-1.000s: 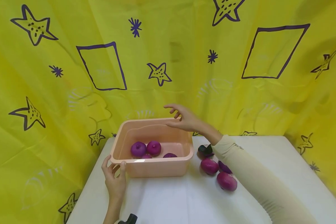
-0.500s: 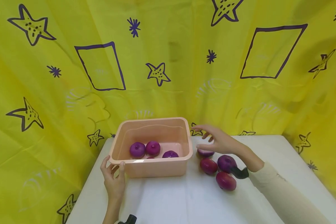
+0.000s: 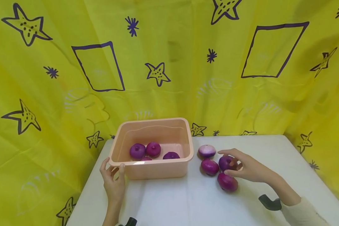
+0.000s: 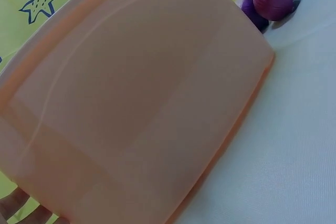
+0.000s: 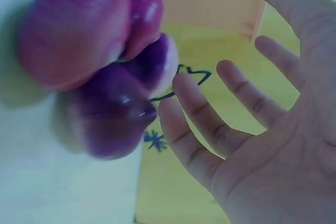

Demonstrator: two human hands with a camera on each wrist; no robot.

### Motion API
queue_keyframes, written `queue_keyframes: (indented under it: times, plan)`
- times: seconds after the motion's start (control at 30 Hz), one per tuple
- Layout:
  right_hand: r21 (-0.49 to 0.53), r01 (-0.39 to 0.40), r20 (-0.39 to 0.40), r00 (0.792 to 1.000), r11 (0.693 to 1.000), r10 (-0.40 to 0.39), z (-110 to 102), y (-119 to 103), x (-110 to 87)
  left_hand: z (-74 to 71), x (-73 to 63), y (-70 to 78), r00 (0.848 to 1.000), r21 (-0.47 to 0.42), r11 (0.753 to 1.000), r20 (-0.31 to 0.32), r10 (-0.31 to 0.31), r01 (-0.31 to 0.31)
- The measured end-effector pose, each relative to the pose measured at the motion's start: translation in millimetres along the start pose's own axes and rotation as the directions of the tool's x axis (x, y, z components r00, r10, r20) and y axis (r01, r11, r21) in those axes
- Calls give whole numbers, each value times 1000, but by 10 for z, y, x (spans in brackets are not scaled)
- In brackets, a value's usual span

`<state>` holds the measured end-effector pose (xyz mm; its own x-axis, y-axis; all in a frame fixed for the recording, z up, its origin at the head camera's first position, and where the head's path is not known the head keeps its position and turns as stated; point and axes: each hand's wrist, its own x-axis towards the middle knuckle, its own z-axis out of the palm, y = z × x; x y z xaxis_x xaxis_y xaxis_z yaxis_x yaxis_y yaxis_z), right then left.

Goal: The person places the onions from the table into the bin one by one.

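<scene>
My left hand [image 3: 115,185] grips the near left corner of a peach plastic basin [image 3: 158,171], thumb in front and fingers round its left side. Several purple onions lie in the basin, among them a round onion [image 3: 137,151] and a redder one [image 3: 153,149]. Over the onion group on the right hovers my right hand [image 3: 250,168], fingers spread and loosely bent, holding nothing. The dark purple onion [image 5: 113,114] is nearest its fingertips, and the right wrist view shows a gap between them. Around it lie a pale-topped onion [image 3: 207,151] and two magenta ones [image 3: 210,167].
A white table [image 3: 169,204] carries everything. Behind and beside it hangs a yellow sheet [image 3: 175,103] with drawn stars and frames. The basin stands near the table's back edge, left of the loose onions.
My right hand has moved from above the basin's right side, right and down to the loose onions. The left hand has stayed on the basin's corner.
</scene>
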<state>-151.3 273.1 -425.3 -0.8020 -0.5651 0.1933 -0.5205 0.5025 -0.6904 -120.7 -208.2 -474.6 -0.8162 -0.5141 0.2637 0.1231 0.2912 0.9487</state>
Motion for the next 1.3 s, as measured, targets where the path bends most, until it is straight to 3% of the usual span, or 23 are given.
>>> queue_keyframes:
  times: [0.2,0.37,0.6,0.9,1.3]
  plan:
    - [9,-29,-22,999,1000,29,122,117,-275,-6,2,15,1000,5,1000,2,8,-8]
    - [21,-32,21,999,999,31,246,239,-395,-1,12,27,1000,3,1000,1,8,-8]
    - [75,-81,82,994,994,75,337,328,-415,17,22,24,1000,-3,1000,-4,2,-2]
    - [52,-181,104,979,982,175,387,387,-438,40,12,13,1000,-21,1000,1,9,-9]
    - [56,-197,102,976,979,191,444,402,-449,7,7,-1,1000,-19,1000,11,-21,21]
